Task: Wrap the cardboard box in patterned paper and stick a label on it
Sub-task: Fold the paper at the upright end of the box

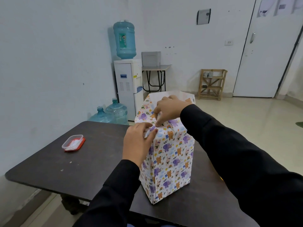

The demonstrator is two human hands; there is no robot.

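Note:
A tall box [170,161] stands upright on the dark table [78,163], covered in white paper printed with bears, elephants and rainbows. At its top the paper stands open, its white inside showing at the far flap [173,93]. My left hand [137,143] lies against the box's upper left corner, fingers pressing the paper inward at the near top edge. My right hand [170,108] reaches over the top, its fingers pinching a fold of paper at the near top edge. The cardboard itself is hidden under the paper.
A clear plastic container with a red lid [73,143] lies on the table's left part. Behind the table stand a water dispenser [128,82], spare water bottles [111,113], a small folding table [155,69] and a wooden rack [212,84].

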